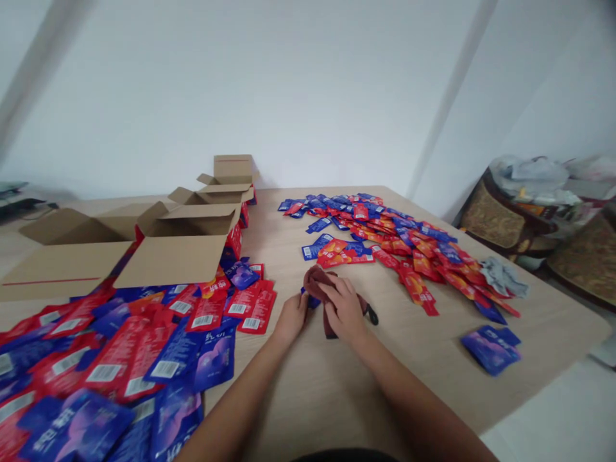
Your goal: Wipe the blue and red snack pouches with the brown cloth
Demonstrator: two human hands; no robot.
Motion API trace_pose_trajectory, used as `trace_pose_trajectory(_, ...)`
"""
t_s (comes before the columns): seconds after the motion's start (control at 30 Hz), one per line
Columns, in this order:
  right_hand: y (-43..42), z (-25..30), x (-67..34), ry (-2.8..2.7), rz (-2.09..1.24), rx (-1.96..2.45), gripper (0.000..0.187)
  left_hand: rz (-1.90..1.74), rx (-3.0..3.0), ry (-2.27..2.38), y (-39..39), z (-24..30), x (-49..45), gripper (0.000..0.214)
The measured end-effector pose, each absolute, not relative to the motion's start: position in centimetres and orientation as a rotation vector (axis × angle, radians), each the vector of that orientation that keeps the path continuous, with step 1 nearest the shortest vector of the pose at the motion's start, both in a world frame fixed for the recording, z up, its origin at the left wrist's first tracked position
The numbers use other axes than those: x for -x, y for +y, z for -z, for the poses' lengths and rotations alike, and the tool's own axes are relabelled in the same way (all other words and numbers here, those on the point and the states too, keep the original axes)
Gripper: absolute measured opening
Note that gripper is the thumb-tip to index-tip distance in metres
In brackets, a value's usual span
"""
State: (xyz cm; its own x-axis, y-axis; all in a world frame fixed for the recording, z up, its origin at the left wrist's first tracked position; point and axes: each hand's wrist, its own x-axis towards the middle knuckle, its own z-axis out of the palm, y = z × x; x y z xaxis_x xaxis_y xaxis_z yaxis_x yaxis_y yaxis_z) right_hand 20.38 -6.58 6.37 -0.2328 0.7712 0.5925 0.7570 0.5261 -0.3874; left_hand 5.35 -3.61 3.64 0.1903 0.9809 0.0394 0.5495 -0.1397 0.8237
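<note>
My left hand pinches the edge of a small blue packet, most of which is covered. Over that packet lies a brown cloth, bunched under the fingers of my right hand, which grips and presses it. A lower part of the cloth hangs below my right hand onto the table, and a dark loop pokes out on the right. Just beyond both hands sits a small group of red and blue packets.
Printed red and blue pouches pile up at the left, before open cardboard boxes. A long heap of packets runs along the right. Nearer lie loose blue packets and a grey rag. Chairs stand beyond the table.
</note>
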Motion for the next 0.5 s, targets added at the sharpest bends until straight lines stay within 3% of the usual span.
trace_pose_trajectory(0.13,-6.6,-5.9,-19.3,-2.194,-0.040,1.307,0.048,-0.724,-1.389,1.244,-3.3,-2.5,-5.3,0.050)
trace_pose_trajectory(0.37,-2.8,-4.2,-23.8,-2.113,0.034,1.869,0.042,-0.736,-1.286,1.177,-3.6,-3.0,-5.0,0.028)
trace_pose_trajectory(0.5,-4.0,-4.1,-22.7,-2.077,0.044,1.719,0.049,-0.754,-1.302,1.194,-3.5,-3.2,-5.1,0.029)
